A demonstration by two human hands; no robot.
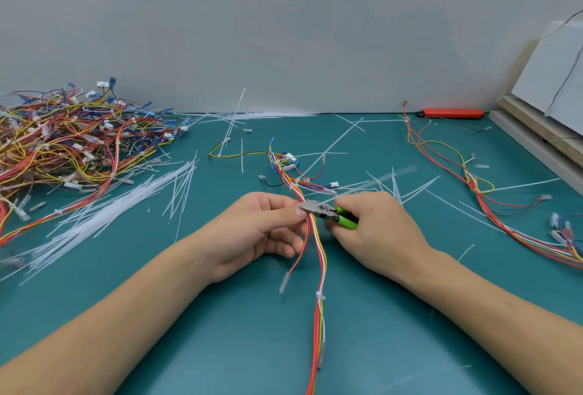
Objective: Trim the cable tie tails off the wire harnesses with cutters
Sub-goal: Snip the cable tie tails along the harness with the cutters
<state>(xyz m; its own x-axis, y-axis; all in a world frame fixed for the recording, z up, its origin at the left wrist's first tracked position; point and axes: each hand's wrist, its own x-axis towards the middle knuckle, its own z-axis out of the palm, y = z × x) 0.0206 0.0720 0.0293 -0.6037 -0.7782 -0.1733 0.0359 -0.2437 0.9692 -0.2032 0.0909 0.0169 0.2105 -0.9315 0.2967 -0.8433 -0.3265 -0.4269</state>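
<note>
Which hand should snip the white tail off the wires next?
The right hand, probably. It already grips the green-handled cutters, whose tips sit at the harness. The left hand pinches the wires there, keeping them steady.

Red utility knife (451, 113) against wall, white boards (549, 85) leaning right

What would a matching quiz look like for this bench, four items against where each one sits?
Items:
1. cutters
2. wire harness pile
3. red tool
4. loose cable ties

Places:
A. far edge of the mat, right of centre
B. gripped in the right hand
C. far left
D. left, nearer than the pile

Pairs: 1-B, 2-C, 3-A, 4-D
</note>
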